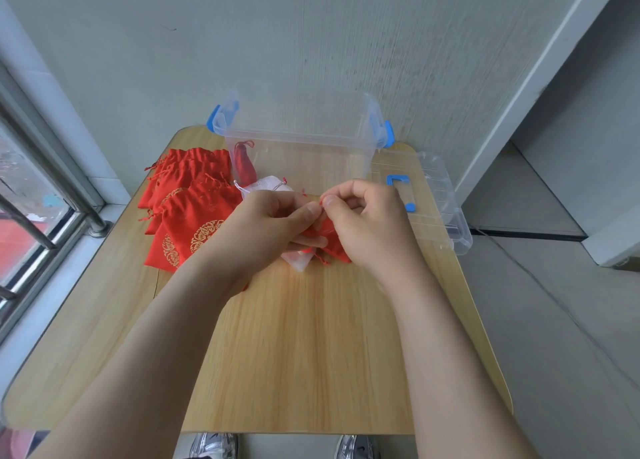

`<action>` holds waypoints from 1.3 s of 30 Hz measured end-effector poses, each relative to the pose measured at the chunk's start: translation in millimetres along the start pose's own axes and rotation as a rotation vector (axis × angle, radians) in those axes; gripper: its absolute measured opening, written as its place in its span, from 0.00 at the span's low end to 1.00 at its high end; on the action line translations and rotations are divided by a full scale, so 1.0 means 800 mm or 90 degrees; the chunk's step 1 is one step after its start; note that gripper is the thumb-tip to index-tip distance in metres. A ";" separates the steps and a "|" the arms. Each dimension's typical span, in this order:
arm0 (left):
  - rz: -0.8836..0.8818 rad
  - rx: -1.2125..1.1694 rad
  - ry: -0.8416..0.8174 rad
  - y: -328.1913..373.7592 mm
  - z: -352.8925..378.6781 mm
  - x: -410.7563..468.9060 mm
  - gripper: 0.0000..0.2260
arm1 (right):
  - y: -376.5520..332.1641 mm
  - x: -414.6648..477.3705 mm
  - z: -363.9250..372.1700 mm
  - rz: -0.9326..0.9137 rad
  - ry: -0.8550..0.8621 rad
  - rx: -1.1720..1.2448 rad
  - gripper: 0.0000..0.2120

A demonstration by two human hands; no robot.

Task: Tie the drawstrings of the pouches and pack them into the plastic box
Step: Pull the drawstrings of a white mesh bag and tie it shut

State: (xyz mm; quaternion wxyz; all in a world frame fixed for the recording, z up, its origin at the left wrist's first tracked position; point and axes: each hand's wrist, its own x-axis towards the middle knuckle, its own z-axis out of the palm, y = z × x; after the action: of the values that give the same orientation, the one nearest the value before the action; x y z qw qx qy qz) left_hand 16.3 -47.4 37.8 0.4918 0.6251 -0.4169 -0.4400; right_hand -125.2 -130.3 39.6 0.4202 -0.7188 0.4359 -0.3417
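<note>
Left hand [263,230] and right hand [367,230] pinch a red pouch [337,247] by its drawstring [321,200]; the plastic box [311,153] stands at twelve o'clock.

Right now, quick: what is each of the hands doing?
Left hand: closed, holding the red pouch.
Right hand: closed, pinching that pouch's drawstring.
</note>
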 end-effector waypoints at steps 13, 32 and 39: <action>0.007 0.171 0.032 0.002 -0.002 -0.002 0.09 | -0.014 -0.004 -0.006 0.039 -0.080 -0.094 0.10; 0.046 0.182 -0.090 0.015 0.000 -0.015 0.10 | -0.008 -0.006 -0.017 0.199 -0.035 0.178 0.03; 0.041 0.126 -0.083 0.018 0.002 -0.015 0.12 | -0.011 -0.007 -0.017 0.192 -0.030 0.193 0.04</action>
State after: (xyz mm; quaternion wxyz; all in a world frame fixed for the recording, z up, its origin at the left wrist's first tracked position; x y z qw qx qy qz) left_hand 10.5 -38.4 53.4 0.4133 0.6271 -0.5092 -0.4203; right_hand -136.0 -127.1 52.6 0.5797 -0.5820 0.4723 -0.3197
